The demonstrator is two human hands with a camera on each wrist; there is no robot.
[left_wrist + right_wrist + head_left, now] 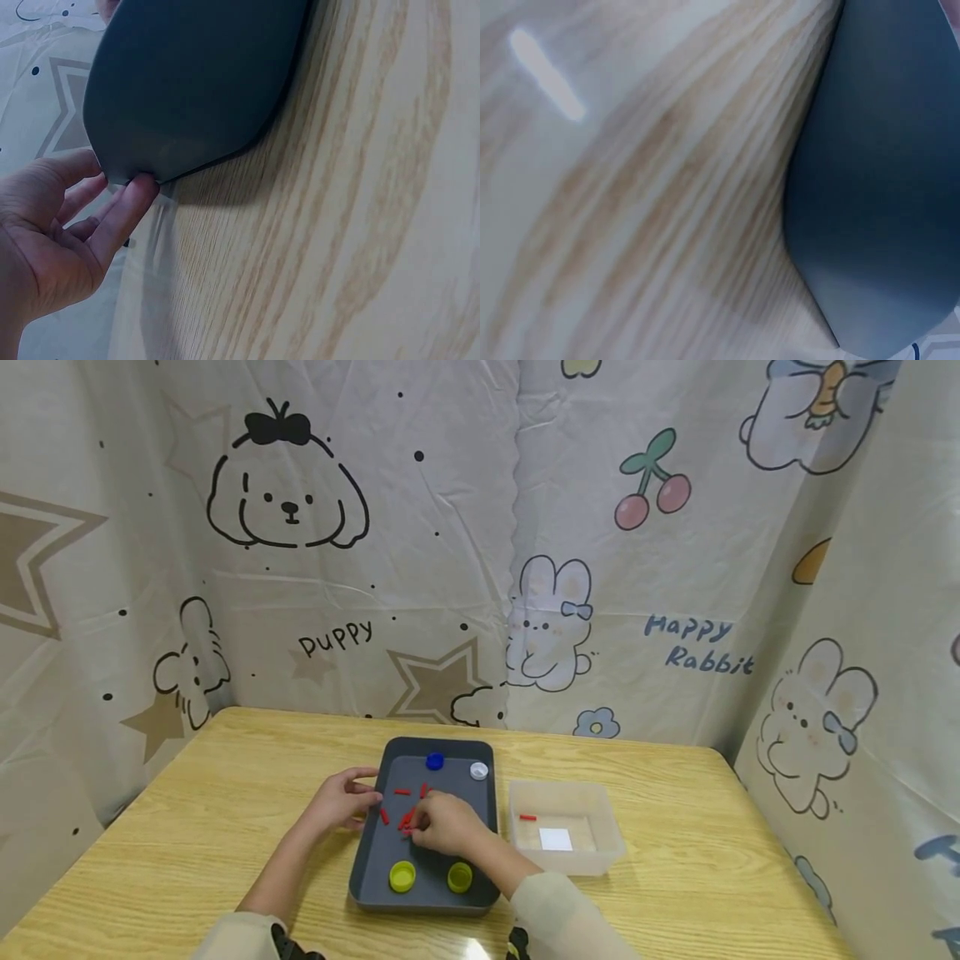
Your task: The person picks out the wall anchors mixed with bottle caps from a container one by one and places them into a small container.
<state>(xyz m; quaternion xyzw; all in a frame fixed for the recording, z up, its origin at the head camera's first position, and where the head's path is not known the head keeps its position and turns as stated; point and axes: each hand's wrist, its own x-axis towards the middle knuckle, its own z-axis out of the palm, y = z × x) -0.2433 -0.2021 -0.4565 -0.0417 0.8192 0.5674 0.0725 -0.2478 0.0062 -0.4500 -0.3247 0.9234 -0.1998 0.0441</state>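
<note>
A dark grey tray (pixel 442 902) lies on the table with several small red sticks (pixel 402 792) scattered in its middle. At the tray's left rim, my left hand (pixel 341 797) holds the edge; in the left wrist view its thumb and fingers (pixel 135 202) meet the tray's side. Over the tray's middle, my right hand (pixel 450 824) reaches down with curled fingers and pinches at the cluster of red sticks, the piece between its fingertips mostly hidden. The right wrist view shows mainly the tray's outer wall (pixel 877 187).
Inside the tray are a blue cap (pixel 435 761), a white cap (pixel 479 771) and two yellow caps, one left (pixel 402 877) and one right (pixel 460 877). To the right stands a translucent bin (pixel 611 827) containing a red stick (pixel 528 817) and a white square (pixel 556 839). A printed curtain (pixel 450 568) hangs behind.
</note>
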